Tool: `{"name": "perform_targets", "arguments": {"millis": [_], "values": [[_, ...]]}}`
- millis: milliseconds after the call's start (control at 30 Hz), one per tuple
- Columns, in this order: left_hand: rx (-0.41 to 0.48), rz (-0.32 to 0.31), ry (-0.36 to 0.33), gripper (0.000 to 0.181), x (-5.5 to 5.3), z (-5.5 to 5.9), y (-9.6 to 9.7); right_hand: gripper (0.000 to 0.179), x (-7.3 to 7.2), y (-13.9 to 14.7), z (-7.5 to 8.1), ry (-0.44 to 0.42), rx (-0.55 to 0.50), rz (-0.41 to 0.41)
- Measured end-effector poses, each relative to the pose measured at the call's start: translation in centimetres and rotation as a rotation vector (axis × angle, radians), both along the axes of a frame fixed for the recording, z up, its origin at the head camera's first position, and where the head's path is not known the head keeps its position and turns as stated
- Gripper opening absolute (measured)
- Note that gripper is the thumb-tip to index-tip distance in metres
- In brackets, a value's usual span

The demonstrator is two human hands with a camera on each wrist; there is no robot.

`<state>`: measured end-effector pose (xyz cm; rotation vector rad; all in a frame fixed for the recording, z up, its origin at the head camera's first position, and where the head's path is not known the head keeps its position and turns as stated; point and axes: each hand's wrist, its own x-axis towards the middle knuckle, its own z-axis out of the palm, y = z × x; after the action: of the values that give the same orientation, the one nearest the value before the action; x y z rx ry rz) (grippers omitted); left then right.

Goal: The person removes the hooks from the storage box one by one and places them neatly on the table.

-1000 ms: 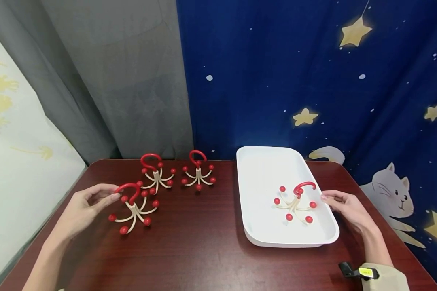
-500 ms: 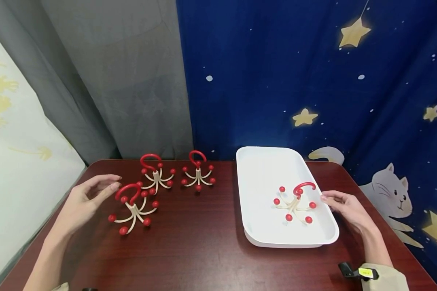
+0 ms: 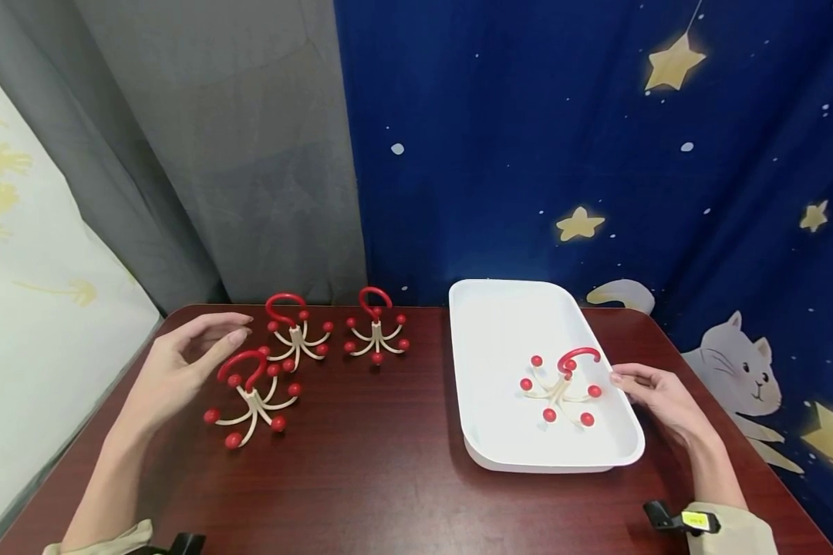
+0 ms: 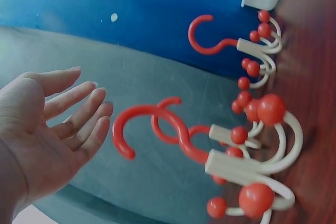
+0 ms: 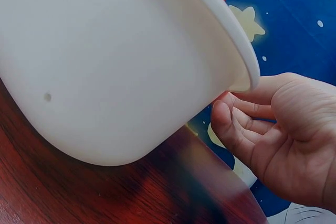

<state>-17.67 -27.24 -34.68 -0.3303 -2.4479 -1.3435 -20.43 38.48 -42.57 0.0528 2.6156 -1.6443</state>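
My left hand is raised with relaxed fingers and holds nothing. Just below and right of it, a multi-arm hook hanger stands on the table, with cream arms, red ball tips and a red top hook. The left wrist view shows a gap between this hand and the hanger's red hook. At the right, my right hand pinches the right rim of a white tray. Thumb and index finger meet at that rim in the right wrist view. Another hanger lies tilted inside the tray.
Two more hangers stand toward the back: one close behind the nearest hanger, another to its right. The dark red wooden table ends at grey and blue star-patterned curtains.
My left hand has let go of the nearest hanger's red hook and moved up and slightly right, away from it. The right hand and the tray have stayed in place.
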Motion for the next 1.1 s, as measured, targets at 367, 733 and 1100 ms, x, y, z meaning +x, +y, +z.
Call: {"name": "perform_targets", "arguments": {"millis": [367, 733, 1100], "values": [[0.074, -0.17, 0.021, 0.025, -1.1, 0.5, 3.9, 0.059, 0.0, 0.0, 0.0, -0.004, 0.005, -0.004], [0.078, -0.246, 0.029, 0.022, -2.2, -0.1, 9.2, 0.058, -0.1, 0.1, 0.1, 0.005, 0.004, 0.002], [0.101, -0.379, 0.024, 0.02, -3.4, -0.8, 15.5, 0.058, -0.1, 0.1, -0.2, 0.009, -0.008, 0.007]]}}
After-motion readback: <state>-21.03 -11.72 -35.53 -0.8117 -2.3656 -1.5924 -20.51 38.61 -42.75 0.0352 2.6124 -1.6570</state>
